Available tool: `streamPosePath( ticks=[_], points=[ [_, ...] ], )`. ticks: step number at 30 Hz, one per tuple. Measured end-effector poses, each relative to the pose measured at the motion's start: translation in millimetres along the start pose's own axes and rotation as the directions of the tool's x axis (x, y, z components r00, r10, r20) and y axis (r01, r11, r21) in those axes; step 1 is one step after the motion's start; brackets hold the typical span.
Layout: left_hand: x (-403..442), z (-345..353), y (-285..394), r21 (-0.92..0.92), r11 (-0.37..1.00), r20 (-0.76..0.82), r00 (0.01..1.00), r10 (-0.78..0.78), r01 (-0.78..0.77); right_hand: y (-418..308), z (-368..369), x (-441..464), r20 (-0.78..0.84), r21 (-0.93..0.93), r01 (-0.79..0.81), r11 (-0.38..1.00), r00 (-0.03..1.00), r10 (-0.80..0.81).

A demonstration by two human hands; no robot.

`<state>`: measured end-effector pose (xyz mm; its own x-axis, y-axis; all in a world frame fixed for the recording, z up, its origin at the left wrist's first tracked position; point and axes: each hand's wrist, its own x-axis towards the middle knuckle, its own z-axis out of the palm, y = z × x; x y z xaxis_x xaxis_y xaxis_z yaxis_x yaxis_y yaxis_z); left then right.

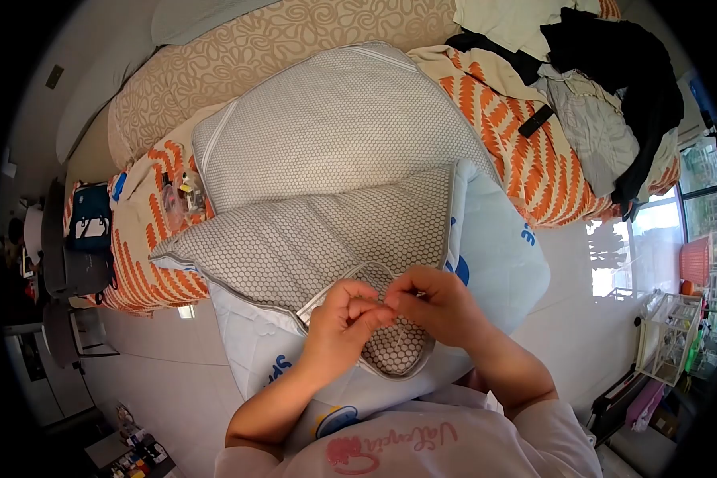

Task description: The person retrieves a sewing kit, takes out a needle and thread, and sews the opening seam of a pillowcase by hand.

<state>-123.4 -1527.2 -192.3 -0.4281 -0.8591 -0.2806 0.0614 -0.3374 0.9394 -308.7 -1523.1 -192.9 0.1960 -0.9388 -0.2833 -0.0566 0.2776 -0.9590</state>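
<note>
A large grey honeycomb-patterned mat [342, 111] spreads over the sofa, its near part folded toward me over my lap. Beneath the fold lies light blue quilted fabric [506, 247] with blue lettering. A pale corner strap [315, 304] runs along the mat close to my hands. My left hand [344, 325] is closed in a pinch above the mat's near corner. Fingertips of my right hand [434, 307] meet it, also pinched together. Whatever is between the fingers is too small or hidden to make out.
The sofa wears an orange-and-cream patterned cover [486, 111]. Dark and light clothes [597, 103] are heaped at the right, with a black remote [536, 121] beside them. Small bottles and a plastic bag [182, 195] sit at left, near a dark bag [90, 217]. A clear rack [669, 338] stands right.
</note>
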Motion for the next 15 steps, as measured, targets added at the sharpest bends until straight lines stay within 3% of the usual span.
streamPosePath(
  ticks=[4,7,15],
  points=[
    [6,-8,-3,-0.401,0.879,0.081,0.965,-0.248,0.260,4,0,3,-0.014,0.126,-0.045,0.991,0.999,0.048],
    [6,-8,-4,-0.261,0.924,0.106,0.959,-0.261,0.280,12,3,4,-0.026,0.092,0.066,0.994,0.998,-0.064],
    [5,-10,-9,-0.392,0.879,0.120,0.962,-0.244,0.272,10,5,3,-0.015,0.174,-0.012,0.985,1.000,0.014]
  ],
)
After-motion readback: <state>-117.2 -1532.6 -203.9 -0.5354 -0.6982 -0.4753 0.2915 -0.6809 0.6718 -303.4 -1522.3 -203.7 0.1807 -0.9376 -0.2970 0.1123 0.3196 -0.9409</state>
